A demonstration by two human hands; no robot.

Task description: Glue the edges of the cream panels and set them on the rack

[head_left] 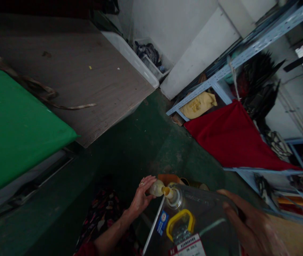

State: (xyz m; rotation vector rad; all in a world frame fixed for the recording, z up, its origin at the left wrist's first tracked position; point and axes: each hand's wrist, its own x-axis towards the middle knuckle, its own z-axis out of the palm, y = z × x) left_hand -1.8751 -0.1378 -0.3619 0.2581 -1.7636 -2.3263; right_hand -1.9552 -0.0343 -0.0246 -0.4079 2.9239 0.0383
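Note:
My left hand (141, 195) grips a small translucent bottle (156, 188), fingers wrapped round its body and a ring on one finger. The bottle's neck meets the yellowish spout (168, 192) of a large grey metal can (207, 209); whether liquid is flowing I cannot make out. Tilted toward the bottle, the can carries a yellow handle (170, 227), a blue sticker and a white-and-red label (190, 247) on its top. My right hand (250, 224) clasps the can's far right edge, thumb over the top; its other fingers are partly hidden.
An orange-brown object (168, 177) stands behind the bottle. At left is a brown tabletop (68, 71) beside a green-covered table (20, 131). A white bin (164, 73) sits by the wall. Blue metal shelving (210, 80) with a red cloth (228, 138) lines the right side.

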